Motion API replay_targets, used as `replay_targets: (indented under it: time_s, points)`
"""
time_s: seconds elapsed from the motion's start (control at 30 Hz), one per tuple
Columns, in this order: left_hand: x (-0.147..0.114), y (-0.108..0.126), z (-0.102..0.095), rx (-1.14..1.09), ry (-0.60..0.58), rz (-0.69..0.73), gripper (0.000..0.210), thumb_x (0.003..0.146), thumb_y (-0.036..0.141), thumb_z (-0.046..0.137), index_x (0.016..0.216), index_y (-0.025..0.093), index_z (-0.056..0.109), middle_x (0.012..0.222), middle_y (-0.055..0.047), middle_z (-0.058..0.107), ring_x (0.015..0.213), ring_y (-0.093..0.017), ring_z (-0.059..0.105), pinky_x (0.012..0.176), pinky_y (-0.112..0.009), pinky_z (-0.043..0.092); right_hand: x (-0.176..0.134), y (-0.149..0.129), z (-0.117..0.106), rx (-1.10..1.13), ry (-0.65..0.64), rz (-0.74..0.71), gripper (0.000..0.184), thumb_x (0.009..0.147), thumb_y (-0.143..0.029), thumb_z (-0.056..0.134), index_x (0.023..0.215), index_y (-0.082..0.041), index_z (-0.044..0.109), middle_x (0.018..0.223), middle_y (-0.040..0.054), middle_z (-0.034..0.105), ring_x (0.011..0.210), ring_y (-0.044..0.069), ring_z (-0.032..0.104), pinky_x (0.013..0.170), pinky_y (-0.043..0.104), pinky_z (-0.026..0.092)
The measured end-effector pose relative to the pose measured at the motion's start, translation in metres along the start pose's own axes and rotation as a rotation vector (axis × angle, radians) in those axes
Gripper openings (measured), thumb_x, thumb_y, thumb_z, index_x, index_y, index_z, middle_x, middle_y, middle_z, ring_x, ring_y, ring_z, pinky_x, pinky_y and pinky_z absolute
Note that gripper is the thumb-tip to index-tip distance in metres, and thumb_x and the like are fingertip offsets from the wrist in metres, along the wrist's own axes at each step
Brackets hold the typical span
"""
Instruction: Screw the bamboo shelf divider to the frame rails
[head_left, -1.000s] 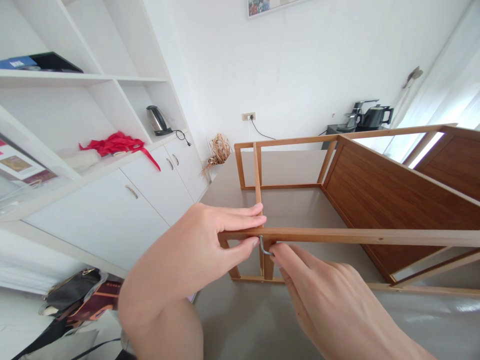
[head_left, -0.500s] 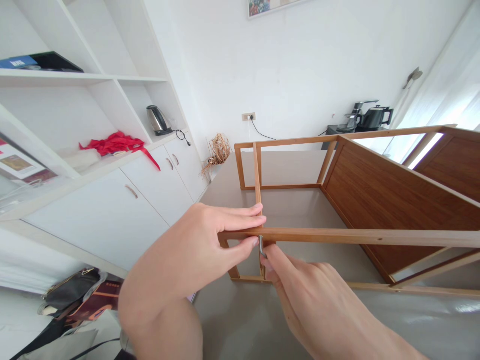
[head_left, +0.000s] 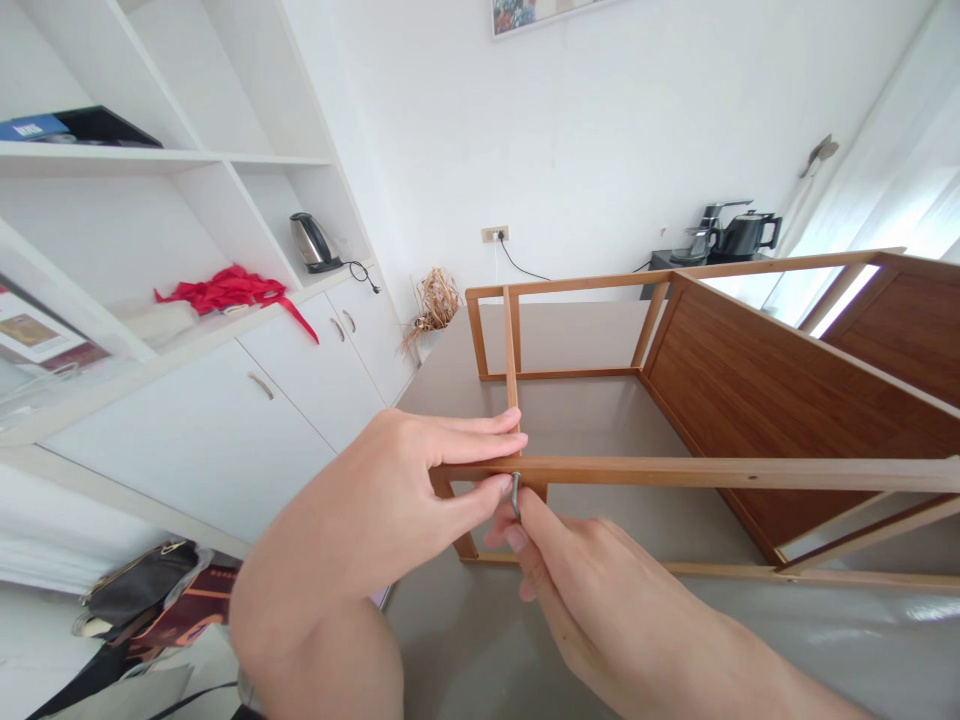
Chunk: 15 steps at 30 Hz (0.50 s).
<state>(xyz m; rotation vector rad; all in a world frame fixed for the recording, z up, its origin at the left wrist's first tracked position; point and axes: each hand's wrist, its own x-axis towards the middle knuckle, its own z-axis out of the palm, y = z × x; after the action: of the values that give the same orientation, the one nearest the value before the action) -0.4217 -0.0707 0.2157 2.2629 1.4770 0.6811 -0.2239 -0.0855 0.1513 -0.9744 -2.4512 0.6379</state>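
A wooden shelf frame (head_left: 645, 472) lies on the table, its near rail running across the view. Around the left end of that rail my left hand (head_left: 420, 470) is closed, fingers on top where a crossbar (head_left: 511, 350) meets it and thumb below on the near side. Just under the joint, my right hand (head_left: 570, 555) pinches a bent metal hex key (head_left: 515, 492). One end of the key meets the rail's near face beside my left thumb; its other end is hidden in the right fingers, as is any screw.
Brown panels (head_left: 772, 400) fill the frame's right part. The grey tabletop (head_left: 480, 640) lies beneath. To the left stands a white cabinet (head_left: 187, 400) with a kettle (head_left: 311, 243) and red ribbon (head_left: 232, 290). Bags (head_left: 142, 590) sit at lower left; a black kettle (head_left: 746, 235) is at back right.
My right hand has turned slightly, its fingers now reaching further left under the hex key. My left hand keeps its place on the frame. The whole view has shifted slightly.
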Motion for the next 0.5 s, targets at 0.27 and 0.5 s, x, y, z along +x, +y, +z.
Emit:
replay_targets:
  time_s: [0.27, 0.5]
  points:
    - [-0.0005, 0.0029, -0.0020, -0.037, -0.004, 0.003, 0.036, 0.086, 0.033, 0.066, 0.121, 0.040, 0.071, 0.129, 0.012, 0.065, 0.117, -0.023, 0.066, 0.099, -0.031, 0.058, -0.0026, 0.0021, -0.0050, -0.159, 0.065, -0.035, 0.020, 0.090, -0.008, 0.033, 0.079, -0.024, 0.035, 0.063, -0.0064, 0.046, 0.042, 0.010, 0.028, 0.044, 0.028, 0.016]
    - [-0.0020, 0.0040, -0.0023, -0.055, 0.007, 0.007, 0.034, 0.085, 0.029, 0.065, 0.117, 0.038, 0.073, 0.130, 0.011, 0.064, 0.119, -0.023, 0.065, 0.104, -0.033, 0.055, -0.0019, 0.0022, -0.0033, -0.125, -0.012, -0.010, 0.019, 0.090, -0.006, 0.037, 0.082, -0.023, 0.041, 0.069, -0.0046, 0.055, 0.046, 0.010, 0.044, 0.046, 0.026, 0.021]
